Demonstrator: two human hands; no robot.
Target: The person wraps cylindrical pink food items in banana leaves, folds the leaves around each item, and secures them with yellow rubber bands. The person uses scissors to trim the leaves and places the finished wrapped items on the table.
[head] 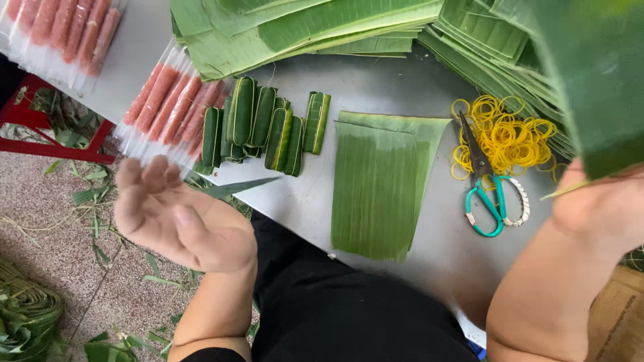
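- Left hand (178,224): fingers (144,184) spread wide, palm up, empty, off the table (376,87) edge.
- Right hand (604,204): pinches a raised banana leaf (597,80).
- Step, judged: fetching a leaf; next, lay it by the flat leaf (379,188), wrapped rolls (265,124) beyond.

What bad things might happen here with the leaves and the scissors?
1. The green-handled scissors lie on the yellow rubber bands, near the right hand; reaching for a band might nick a finger.
2. The flat banana leaf hangs slightly over the table's front edge, so it may slide off.
3. The sausage pack juts past the table's left edge near the open left hand; a bump could tip it.
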